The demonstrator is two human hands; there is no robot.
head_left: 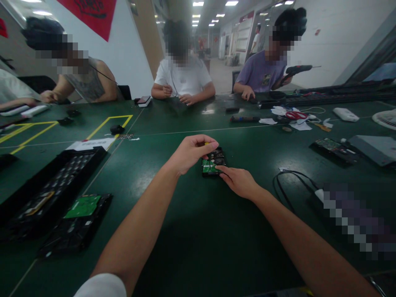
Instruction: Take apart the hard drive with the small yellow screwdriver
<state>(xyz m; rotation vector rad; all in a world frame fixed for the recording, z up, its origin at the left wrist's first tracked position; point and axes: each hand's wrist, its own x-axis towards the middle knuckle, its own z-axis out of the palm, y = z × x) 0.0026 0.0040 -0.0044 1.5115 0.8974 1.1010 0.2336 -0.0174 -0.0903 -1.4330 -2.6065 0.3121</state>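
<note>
A small black hard drive (213,161) with a green circuit board facing up lies on the green table (192,231) in front of me. My left hand (190,152) is closed above it, pinching a thin tool with a yellow handle (206,144) whose tip I cannot make out. My right hand (237,180) rests at the drive's near right corner, fingers stretched flat against it.
Black trays (46,189) with hard drives, one with a green board (83,206), sit at my left. A black cable (291,185) and a blurred box lie at my right. Another drive (335,148) is further right. Several people sit across the table; one holds a power screwdriver (298,69).
</note>
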